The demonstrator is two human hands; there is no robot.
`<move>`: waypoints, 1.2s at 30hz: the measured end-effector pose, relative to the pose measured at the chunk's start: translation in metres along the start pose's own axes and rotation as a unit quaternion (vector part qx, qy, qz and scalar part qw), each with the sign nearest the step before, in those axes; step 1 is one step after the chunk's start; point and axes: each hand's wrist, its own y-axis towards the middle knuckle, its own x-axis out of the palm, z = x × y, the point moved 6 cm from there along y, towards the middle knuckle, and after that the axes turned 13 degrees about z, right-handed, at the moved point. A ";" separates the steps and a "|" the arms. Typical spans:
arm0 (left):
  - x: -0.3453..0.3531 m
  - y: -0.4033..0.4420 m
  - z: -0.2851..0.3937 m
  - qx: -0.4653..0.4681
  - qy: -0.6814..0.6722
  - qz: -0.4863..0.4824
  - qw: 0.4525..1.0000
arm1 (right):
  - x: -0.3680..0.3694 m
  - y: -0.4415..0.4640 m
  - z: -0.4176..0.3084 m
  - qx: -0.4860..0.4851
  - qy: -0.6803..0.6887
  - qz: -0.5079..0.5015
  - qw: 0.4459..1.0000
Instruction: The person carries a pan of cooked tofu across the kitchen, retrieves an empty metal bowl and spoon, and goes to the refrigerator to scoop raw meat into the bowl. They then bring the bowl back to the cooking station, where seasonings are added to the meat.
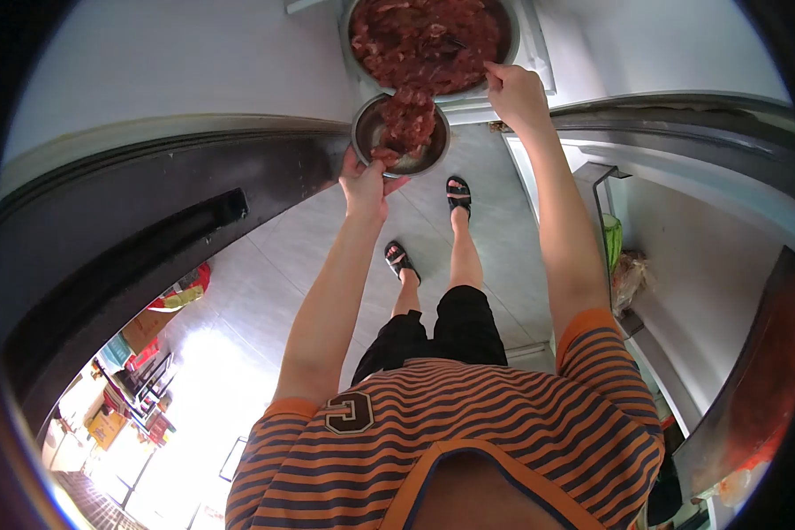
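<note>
My left hand (365, 187) grips a small metal bowl (363, 134) by its near left rim, with the thumb over the edge and fingers beneath. Inside lies a heap of raw, red sliced meat (408, 132), which reaches up to the edge of a large metal bowl (513, 40) just beyond. That larger bowl is full of the same meat (420, 35). At its right rim, my right hand (514, 91) is closed in a pinch. What its fingers hold is hidden. A dark, thin shape (453, 42) shows among the meat, too unclear to name.
The large bowl sits on a white shelf inside a fridge. A dark-edged open door (132, 208) stands left; another open door with door shelves (680, 221) stands right, holding a green item (612, 238) and plastic bags. Below are grey floor tiles (318, 238) and my sandalled feet.
</note>
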 end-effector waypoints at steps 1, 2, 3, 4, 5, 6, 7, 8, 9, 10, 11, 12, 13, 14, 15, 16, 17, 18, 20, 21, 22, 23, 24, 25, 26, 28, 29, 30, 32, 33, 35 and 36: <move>0.000 0.002 -0.002 -0.007 0.005 -0.005 1.000 | -0.001 -0.002 -0.001 -0.006 -0.014 -0.003 1.000; 0.000 0.002 -0.003 -0.013 0.011 -0.012 1.000 | 0.001 -0.001 0.001 -0.004 -0.014 -0.004 1.000; 0.001 0.003 -0.003 -0.013 0.013 -0.014 1.000 | 0.008 0.004 0.007 0.006 -0.052 -0.031 0.998; 0.001 0.003 -0.003 -0.007 0.011 -0.010 1.000 | 0.014 0.008 0.011 0.015 -0.088 -0.060 0.994; 0.000 0.002 -0.003 -0.001 0.010 -0.005 1.000 | 0.017 0.011 0.011 0.016 -0.087 -0.060 0.994; -0.001 0.002 -0.003 -0.001 0.013 -0.005 1.000 | 0.018 0.014 0.011 0.021 -0.069 -0.051 0.996; 0.000 0.002 -0.003 -0.002 0.015 -0.007 1.000 | 0.019 0.017 0.011 0.026 -0.052 -0.041 0.997; 0.000 0.002 -0.003 -0.002 0.017 -0.010 1.000 | 0.024 0.018 0.015 0.028 -0.053 -0.040 0.997; 0.001 0.002 -0.003 -0.002 0.017 -0.011 1.000 | 0.028 0.018 0.016 0.027 -0.035 -0.027 0.999; 0.001 0.002 -0.003 -0.008 0.011 -0.009 1.000 | 0.032 0.016 0.018 0.024 -0.018 -0.014 0.999; 0.002 0.002 -0.003 -0.014 0.004 -0.005 1.000 | 0.033 0.014 0.018 0.024 -0.019 -0.014 0.999; 0.003 0.002 -0.002 -0.014 0.003 -0.006 1.000 | 0.038 0.010 0.022 0.080 0.062 -0.043 0.994; 0.003 0.001 -0.001 -0.015 0.005 -0.003 1.000 | 0.042 0.005 0.025 0.136 0.141 -0.073 0.978; 0.003 0.000 -0.001 -0.016 0.006 0.000 1.000 | 0.039 -0.002 0.018 0.136 0.140 -0.072 0.978; 0.003 0.000 -0.001 -0.016 0.006 0.000 1.000 | 0.044 -0.020 0.010 0.222 0.190 -0.143 0.946; 0.002 0.000 -0.002 -0.015 0.008 0.001 1.000 | 0.048 -0.037 0.005 0.305 0.238 -0.212 0.898; 0.003 0.001 0.000 -0.014 0.009 0.001 1.000 | 0.047 -0.043 0.005 0.304 0.237 -0.211 0.898; 0.003 0.002 0.000 -0.013 0.008 0.001 1.000 | 0.044 -0.043 0.005 0.257 0.249 -0.171 0.918; 0.002 0.001 -0.001 -0.021 0.006 -0.001 1.000 | 0.028 -0.034 0.006 0.144 0.178 -0.074 0.971; 0.000 0.001 -0.003 -0.023 0.008 0.000 1.000 | 0.027 -0.030 0.010 0.146 0.178 -0.076 0.970; 0.000 0.002 -0.003 -0.022 0.011 -0.005 1.000 | 0.023 -0.022 0.011 0.121 0.143 -0.070 0.980; 0.000 0.002 -0.002 -0.021 0.013 -0.009 1.000 | 0.021 -0.017 0.011 0.095 0.109 -0.063 0.988; 0.001 0.001 -0.001 -0.020 0.013 -0.009 1.000 | 0.017 -0.014 0.005 0.079 0.147 -0.022 0.986; 0.001 0.000 -0.001 -0.019 0.005 -0.007 1.000 | 0.021 -0.013 0.003 0.078 0.148 -0.023 0.986; 0.001 0.000 -0.001 -0.018 -0.002 -0.005 1.000 | 0.026 -0.011 -0.002 0.036 0.118 -0.023 0.992; 0.000 0.001 -0.003 -0.018 0.000 -0.008 1.000 | 0.033 -0.013 -0.006 -0.006 0.087 -0.022 0.996; 0.001 0.002 -0.002 -0.018 0.002 -0.011 1.000 | 0.037 -0.018 -0.008 0.021 0.088 -0.058 0.994; 0.002 0.002 -0.001 -0.017 0.002 -0.011 1.000 | 0.041 -0.023 -0.010 0.048 0.090 -0.094 0.990; 0.001 0.001 0.000 -0.010 0.006 -0.005 1.000 | 0.043 -0.037 -0.021 0.039 0.085 -0.139 0.986; 0.001 0.000 0.000 -0.011 0.005 -0.005 1.000 | 0.041 -0.046 -0.029 0.031 0.079 -0.182 0.980; 0.002 0.000 0.000 -0.009 -0.004 0.005 1.000 | 0.017 -0.059 -0.047 0.010 0.134 -0.149 0.980; 0.002 0.000 0.001 -0.009 -0.006 0.006 1.000 | 0.013 -0.072 -0.058 0.003 0.139 -0.192 0.971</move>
